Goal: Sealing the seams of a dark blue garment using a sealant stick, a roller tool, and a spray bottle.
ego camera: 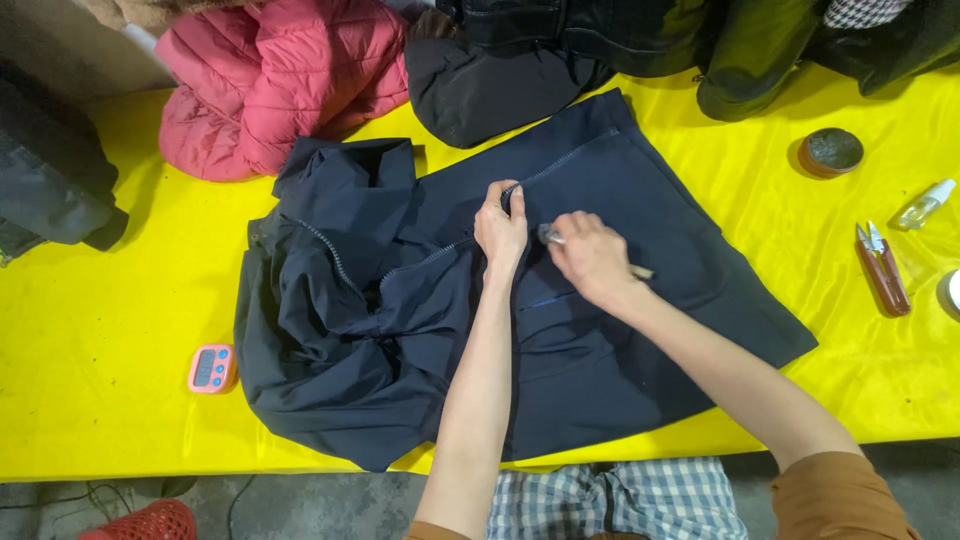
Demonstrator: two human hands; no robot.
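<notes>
A dark navy zip jacket (pixel 620 330) lies spread on a yellow-covered table (pixel 100 330). My left hand (pixel 500 228) pinches the jacket's fabric at the zipper line, fingers closed on the cloth beside the zipper. My right hand (pixel 590 255) sits just to the right of it, holding a thin stick-like tool (pixel 552 238) whose tip points at the zipper and whose other end pokes out past my wrist. The two hands are nearly touching.
A pink puffer jacket (pixel 280 80) and several dark coats (pixel 560 50) are piled at the table's far edge. A pink digital timer (pixel 211 368) lies left of the jacket. At right are a round tin (pixel 831 152), small snips (pixel 880 268) and a small clear bottle (pixel 925 203).
</notes>
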